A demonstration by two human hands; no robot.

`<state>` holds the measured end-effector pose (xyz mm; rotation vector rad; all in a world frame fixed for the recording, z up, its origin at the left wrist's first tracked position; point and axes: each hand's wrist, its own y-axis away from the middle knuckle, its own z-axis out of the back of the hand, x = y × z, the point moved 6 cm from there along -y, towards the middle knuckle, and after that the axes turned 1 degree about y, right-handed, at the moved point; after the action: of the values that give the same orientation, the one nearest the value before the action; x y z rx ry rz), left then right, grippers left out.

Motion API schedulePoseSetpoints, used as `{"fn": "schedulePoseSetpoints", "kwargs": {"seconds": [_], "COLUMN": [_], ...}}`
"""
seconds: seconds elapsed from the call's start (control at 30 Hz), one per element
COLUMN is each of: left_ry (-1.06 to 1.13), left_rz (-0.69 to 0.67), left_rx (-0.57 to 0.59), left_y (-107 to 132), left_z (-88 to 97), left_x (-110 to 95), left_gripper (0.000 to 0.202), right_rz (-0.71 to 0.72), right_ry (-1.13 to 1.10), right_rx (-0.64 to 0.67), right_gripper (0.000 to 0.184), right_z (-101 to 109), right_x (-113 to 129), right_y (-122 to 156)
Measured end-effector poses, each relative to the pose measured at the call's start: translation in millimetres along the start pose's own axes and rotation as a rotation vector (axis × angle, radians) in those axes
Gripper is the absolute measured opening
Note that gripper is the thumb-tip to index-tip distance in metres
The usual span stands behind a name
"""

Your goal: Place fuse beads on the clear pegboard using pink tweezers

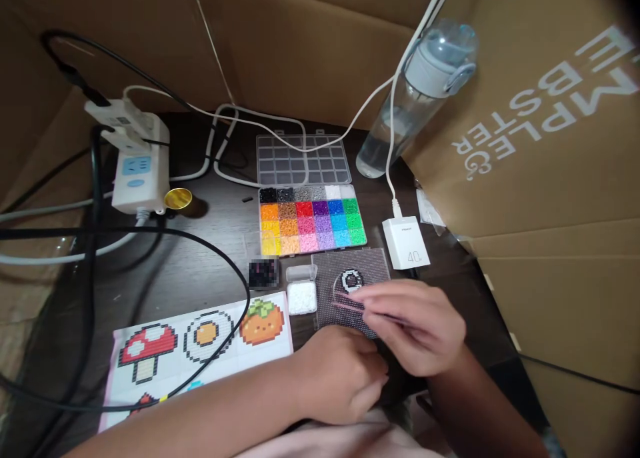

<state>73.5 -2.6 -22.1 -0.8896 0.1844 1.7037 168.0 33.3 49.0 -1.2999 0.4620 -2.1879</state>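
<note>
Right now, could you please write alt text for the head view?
A person's right hand holds pinkish tweezers over a clear pegboard, near a black-and-white bead design; the curled left hand is at the pegboard's near edge. Beyond are colour-sorted beads and a water bottle.

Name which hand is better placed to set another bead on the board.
Probably the right hand: it holds tweezers over the board; the left hand is curled by the near edge.

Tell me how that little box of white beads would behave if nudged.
Being squarish and flat on the table, the box of white beads would probably slide, not roll. Its small size suggests it is light. With the lid open, a bump might spill it.
</note>
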Motion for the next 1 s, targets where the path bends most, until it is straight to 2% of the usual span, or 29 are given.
{"fn": "schedulePoseSetpoints", "kwargs": {"seconds": [0.1,0.23,0.33,0.5,0.77,1.0], "left_ry": [0.001,-0.018,-0.026,-0.062,-0.079,-0.054], "left_rz": [-0.021,-0.014,-0.016,-0.025,-0.019,-0.011], "left_rx": [-0.019,-0.027,-0.025,-0.067,0.04,0.069], "left_y": [0,0,0,1,0,0], "left_z": [-0.3,0.4,-0.6,-0.9,-4.0,-7.2], "left_x": [0,1,0,-1,-1,-1], "left_gripper": [0.019,0.015,0.015,0.021,0.02,0.022], "right_rz": [0.06,0.061,0.052,-0.021,0.005,-0.035], "right_ry": [-0.042,-0.086,-0.044,0.04,0.025,0.017], "right_rx": [0.082,0.112,0.139,0.111,0.086,0.105], "right_gripper": [0.018,0.014,0.018,0.03,0.024,0.021], "right_z": [-17,-24,-27,-29,-35,-38], "right_x": [-3,-6,-7,-13,-12,-12], "right_y": [5,7,7,10,8,6]}}
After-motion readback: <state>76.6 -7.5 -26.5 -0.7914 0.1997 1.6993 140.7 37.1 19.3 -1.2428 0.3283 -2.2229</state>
